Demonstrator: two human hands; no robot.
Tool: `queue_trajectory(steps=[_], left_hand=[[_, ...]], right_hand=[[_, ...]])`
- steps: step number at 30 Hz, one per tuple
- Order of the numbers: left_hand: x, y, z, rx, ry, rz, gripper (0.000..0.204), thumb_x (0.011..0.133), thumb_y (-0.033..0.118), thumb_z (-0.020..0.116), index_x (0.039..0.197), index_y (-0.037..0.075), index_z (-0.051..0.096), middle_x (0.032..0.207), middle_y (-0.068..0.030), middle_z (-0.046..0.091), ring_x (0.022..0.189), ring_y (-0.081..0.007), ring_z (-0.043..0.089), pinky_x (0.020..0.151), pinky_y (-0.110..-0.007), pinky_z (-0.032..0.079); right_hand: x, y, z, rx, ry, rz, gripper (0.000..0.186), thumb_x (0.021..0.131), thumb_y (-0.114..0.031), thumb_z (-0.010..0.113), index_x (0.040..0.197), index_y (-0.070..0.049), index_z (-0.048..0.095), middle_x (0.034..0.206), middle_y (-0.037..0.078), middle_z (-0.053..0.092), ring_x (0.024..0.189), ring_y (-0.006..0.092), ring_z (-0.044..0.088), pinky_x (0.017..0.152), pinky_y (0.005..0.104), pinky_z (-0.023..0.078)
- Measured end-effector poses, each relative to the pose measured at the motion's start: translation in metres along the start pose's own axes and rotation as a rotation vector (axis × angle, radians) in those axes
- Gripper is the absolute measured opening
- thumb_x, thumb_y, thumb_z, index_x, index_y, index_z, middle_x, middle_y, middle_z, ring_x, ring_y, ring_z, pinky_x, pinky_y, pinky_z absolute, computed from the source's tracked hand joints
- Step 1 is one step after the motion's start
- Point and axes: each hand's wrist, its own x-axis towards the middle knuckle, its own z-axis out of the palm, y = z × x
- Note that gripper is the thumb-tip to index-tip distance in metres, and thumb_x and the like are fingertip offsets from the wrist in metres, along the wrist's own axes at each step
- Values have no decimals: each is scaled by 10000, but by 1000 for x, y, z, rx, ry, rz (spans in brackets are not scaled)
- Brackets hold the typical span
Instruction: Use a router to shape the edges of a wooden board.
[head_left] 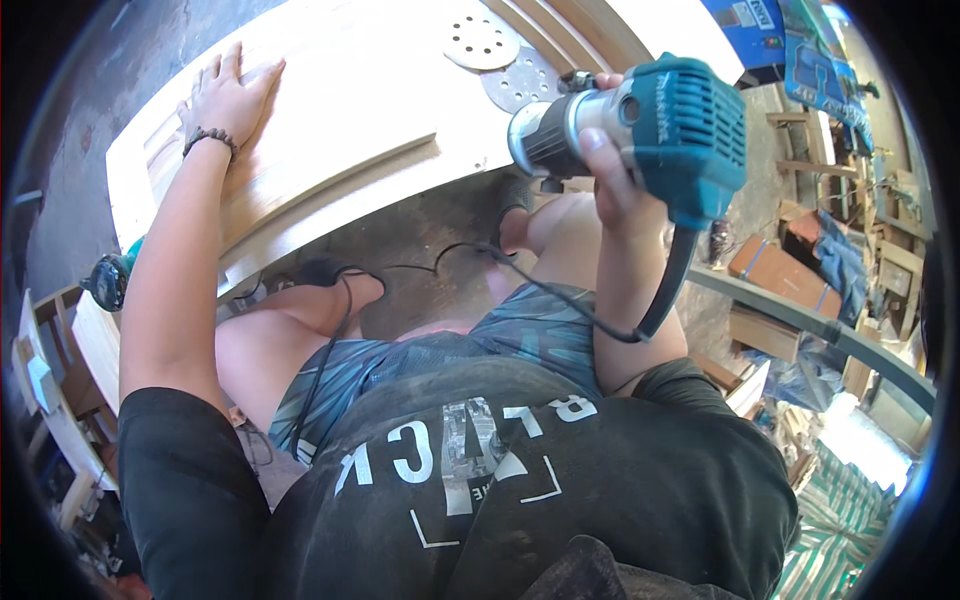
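My left hand (225,95) lies open, palm down with fingers apart, on a pale wooden panel (340,90) that has a recessed section and a raised strip. My right hand (615,170) grips a teal and silver trim router (685,130), its black lower housing pointing left, held near the panel's right part. The router's cord hangs down past my forearm and lap. Two round perforated sanding discs, one white (480,40) and one grey (520,80), lie just behind the router. A teal power tool (110,280) shows beside my left forearm, partly hidden.
Blue bags (755,30), wood offcuts, a brown board (785,275) and a grey metal bar (840,335) are on the right. Wooden pieces (55,390) stand at the left. My bare legs are below the panel's near edge, above a concrete floor (420,290) with cords on it.
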Motion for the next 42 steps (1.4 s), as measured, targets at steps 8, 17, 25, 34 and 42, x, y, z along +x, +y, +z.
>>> queue_trajectory(steps=[8, 17, 25, 34, 42], left_hand=[[-8, 24, 2, -84, -106, -169, 916, 1033, 772, 398, 1752, 212, 309, 1814, -237, 221, 1677, -453, 186, 1316, -669, 137], [-204, 200, -65, -351, -169, 896, 548, 999, 313, 692, 1450, 8, 626, 1323, -258, 705, 1288, -477, 636, 1183, -591, 414], [-167, 171, -66, -433, 27, 513, 660, 1074, 364, 623, 1619, 16, 489, 1649, -282, 489, 1573, -483, 405, 1293, -551, 330], [-101, 172, -47, -166, -247, 377, 734, 1089, 558, 504, 1716, 196, 383, 1824, -238, 173, 1698, -434, 110, 1335, -645, 143], [-171, 168, -106, -327, -429, 532, 376, 1109, 319, 599, 1301, 46, 773, 1416, -249, 678, 1271, -302, 705, 1055, -460, 552]], right_hand=[[-11, 16, -21, -129, 57, -103, 490, 904, -61, 805, 1361, 14, 646, 1326, 165, 699, 1216, 292, 690, 1098, 458, 538], [-20, 26, -27, -58, 183, -96, 463, 867, -145, 849, 1284, -14, 697, 1245, 142, 735, 1150, 282, 717, 1049, 443, 561], [-26, 27, -44, -20, 228, -75, 447, 833, -220, 887, 1216, -39, 742, 1174, 123, 766, 1091, 272, 740, 1005, 430, 581], [-20, 32, -42, 38, 253, 1, 439, 796, -304, 931, 1139, -67, 793, 1093, 101, 802, 1025, 262, 767, 956, 416, 604], [-18, 13, -21, -24, 113, 26, 413, 749, -432, 896, 1056, -174, 801, 1071, 60, 782, 999, 321, 746, 919, 440, 605]])
